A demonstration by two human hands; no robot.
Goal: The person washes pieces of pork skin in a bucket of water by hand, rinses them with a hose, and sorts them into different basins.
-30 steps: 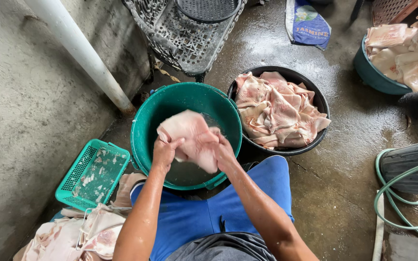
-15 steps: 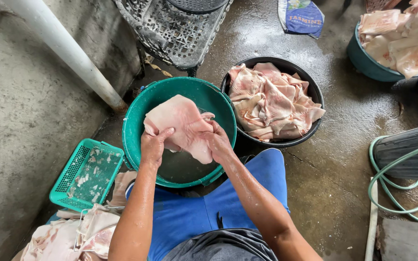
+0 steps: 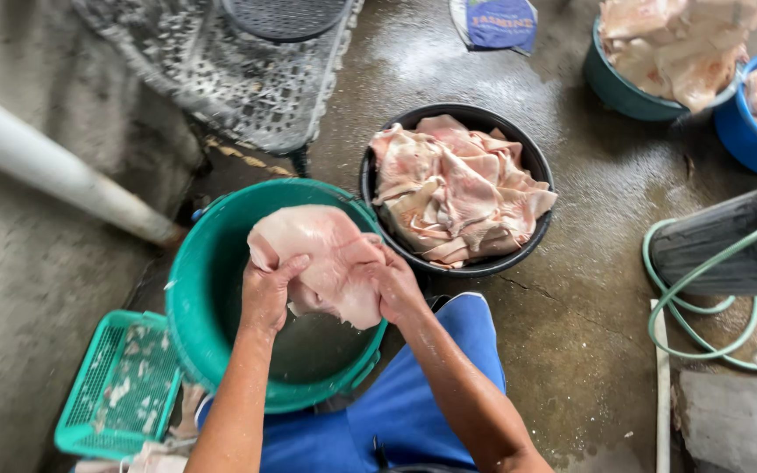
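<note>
I see both hands raised over the green tub (image 3: 212,289), sharing 1 pale pink slab of raw meat (image 3: 321,258). My left hand (image 3: 266,293) grasps the slab's lower left edge, fingers curled over the front of it and clenched on the flesh. My right hand (image 3: 396,285) grips the slab's right side, fingers wrapped behind it, thumb side toward me. The slab hangs spread between the 2 hands, above the tub's inside, not touching its rim as far as I can tell. The tub's bottom looks wet and dark.

Just right of the tub, touching or nearly touching its rim, sits a black basin (image 3: 532,162) heaped with more pink slabs (image 3: 453,188). At the top right stand a teal bucket (image 3: 615,88) and a blue bucket (image 3: 742,131), each filled with similar pieces. A green hose (image 3: 672,293) loops around a dark cylinder (image 3: 725,245) at the right edge. At the lower left lies a small green mesh basket (image 3: 120,390) holding pale scraps. A white pipe (image 3: 45,171) slants across the left wall, and a dark perforated crate (image 3: 247,70) stands beyond the tub. The floor is wet concrete (image 3: 589,315). My blue trousers (image 3: 413,394) show beneath my forearms.
</note>
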